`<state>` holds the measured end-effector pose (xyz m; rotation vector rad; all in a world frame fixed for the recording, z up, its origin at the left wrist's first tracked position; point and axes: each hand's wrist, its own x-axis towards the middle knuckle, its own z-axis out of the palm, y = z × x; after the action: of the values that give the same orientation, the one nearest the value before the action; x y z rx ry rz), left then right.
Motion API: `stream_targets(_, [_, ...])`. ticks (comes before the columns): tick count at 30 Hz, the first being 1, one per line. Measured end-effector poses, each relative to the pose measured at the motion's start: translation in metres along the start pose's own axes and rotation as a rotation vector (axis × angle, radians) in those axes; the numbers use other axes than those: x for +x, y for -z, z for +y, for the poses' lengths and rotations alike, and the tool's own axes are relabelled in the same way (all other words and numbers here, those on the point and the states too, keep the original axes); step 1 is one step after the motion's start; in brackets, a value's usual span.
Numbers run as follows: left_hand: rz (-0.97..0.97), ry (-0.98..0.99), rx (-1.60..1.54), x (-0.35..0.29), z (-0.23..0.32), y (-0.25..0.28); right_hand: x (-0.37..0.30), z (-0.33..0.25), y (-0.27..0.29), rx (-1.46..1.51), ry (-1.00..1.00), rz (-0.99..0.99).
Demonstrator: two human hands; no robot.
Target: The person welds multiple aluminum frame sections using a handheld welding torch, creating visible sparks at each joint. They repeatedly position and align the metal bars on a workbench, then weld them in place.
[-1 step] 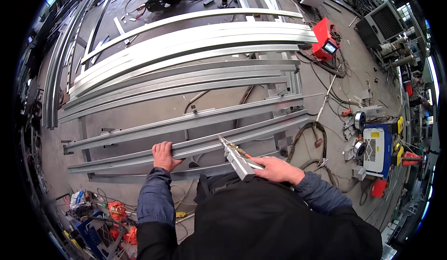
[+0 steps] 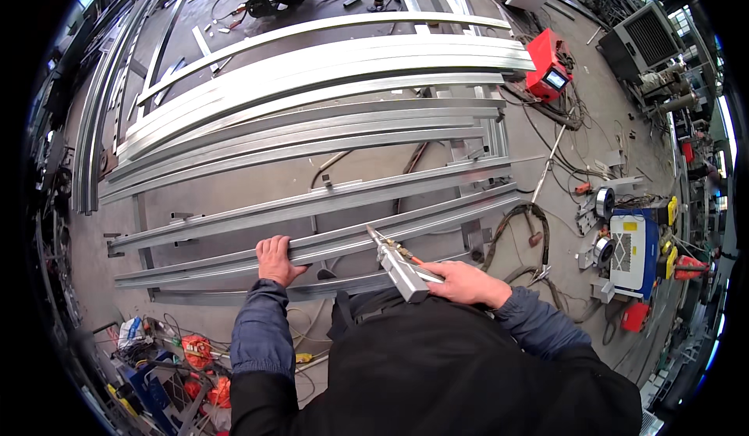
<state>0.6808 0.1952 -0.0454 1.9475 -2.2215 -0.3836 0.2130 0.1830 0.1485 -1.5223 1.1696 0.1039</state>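
My left hand (image 2: 276, 262) is on the nearest pair of long silver metal rails (image 2: 437, 218), its fingers curled over the edge and the thumb pointing right. In my right hand (image 2: 466, 284) is a silver welding gun (image 2: 402, 274) with a boxy body and a slim pointed nozzle. Its tip points away from me, toward the same rail, right of my left hand; whether it touches I cannot tell. My right fingers wrap the handle, mostly hidden beneath the palm. A second rail (image 2: 234, 219) with small brackets lies parallel just beyond.
More silver profiles (image 2: 328, 65) lie across the frame farther off. A red machine with a screen (image 2: 548, 65) stands at their right end. Hoses (image 2: 499, 229) and cables run over the floor. At right is a blue and white machine (image 2: 630, 253); orange bags (image 2: 197, 351) lie at lower left.
The view has shifted very slightly. Both hands, the welding gun and the rails keep their places relative to one another.
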Motion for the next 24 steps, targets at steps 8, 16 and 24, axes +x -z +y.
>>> stream_targets(8, [-0.015,-0.026,0.05,0.007,-0.006,-0.001,0.015,0.013,0.008,-0.13,-0.044,-0.09])
stream_targets(16, [-0.016,-0.007,0.023,0.011,0.01,0.007,0.019,0.028,0.005,-0.162,-0.005,-0.108])
stream_targets(24, [-0.019,0.025,0.022,0.008,0.008,-0.001,0.021,0.03,-0.007,-0.17,-0.061,-0.105])
